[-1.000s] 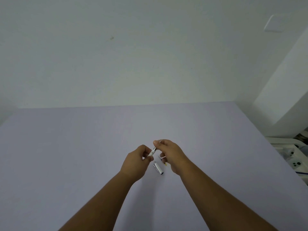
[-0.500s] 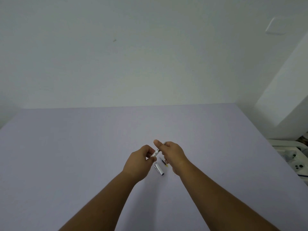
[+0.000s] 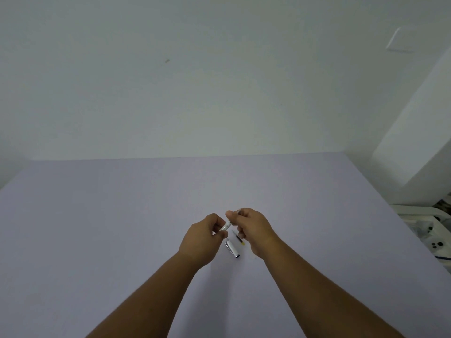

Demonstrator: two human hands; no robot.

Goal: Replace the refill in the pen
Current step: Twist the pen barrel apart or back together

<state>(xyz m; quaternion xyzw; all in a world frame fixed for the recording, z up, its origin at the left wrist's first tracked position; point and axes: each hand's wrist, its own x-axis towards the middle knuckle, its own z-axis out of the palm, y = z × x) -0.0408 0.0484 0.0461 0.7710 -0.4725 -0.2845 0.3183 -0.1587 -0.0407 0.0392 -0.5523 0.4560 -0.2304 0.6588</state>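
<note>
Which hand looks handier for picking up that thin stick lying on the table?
Right, probably. The thin refill lies on the table just beside the right hand, while the left hand sits beyond the silver cap. Both hands currently hold the pen body.

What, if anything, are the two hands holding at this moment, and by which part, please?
Both hold the silver pen body: the left hand pinches its lower end, the right hand its upper end.

The bench [image 3: 122, 228] lies open all round; only a pen cap [image 3: 232, 249] and refill [image 3: 240, 239] sit under the hands.
</note>
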